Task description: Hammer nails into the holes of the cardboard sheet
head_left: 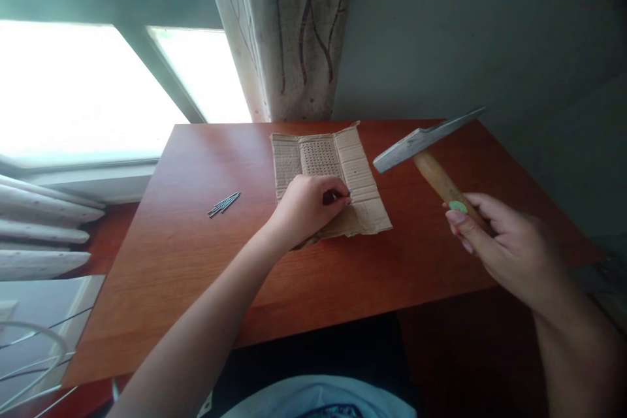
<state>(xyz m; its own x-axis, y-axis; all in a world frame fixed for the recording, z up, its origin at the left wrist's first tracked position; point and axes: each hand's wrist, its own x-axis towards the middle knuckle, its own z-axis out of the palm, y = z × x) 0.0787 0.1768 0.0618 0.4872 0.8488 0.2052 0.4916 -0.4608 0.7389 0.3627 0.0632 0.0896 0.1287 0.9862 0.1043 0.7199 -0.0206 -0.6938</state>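
A flattened piece of cardboard point(366, 199) lies on the wooden table, with a grid of small holes in its upper middle part. My left hand point(313, 202) rests over the cardboard, thumb and forefinger pinched on a nail point(349, 194) that is mostly hidden by the fingertips. In the air to the right, my right hand point(504, 235) grips the wooden handle of a hammer point(431, 166). The hammer's long grey metal head is raised above the table, to the right of the cardboard. A small pile of loose nails point(224, 204) lies to the left of my left hand.
The reddish-brown table point(186, 261) stands against a grey wall point(465, 32). Bright windows point(83, 78) are at the left, with a patterned curtain point(304, 32) behind the table. A white wire rack point(34, 353) is at the lower left.
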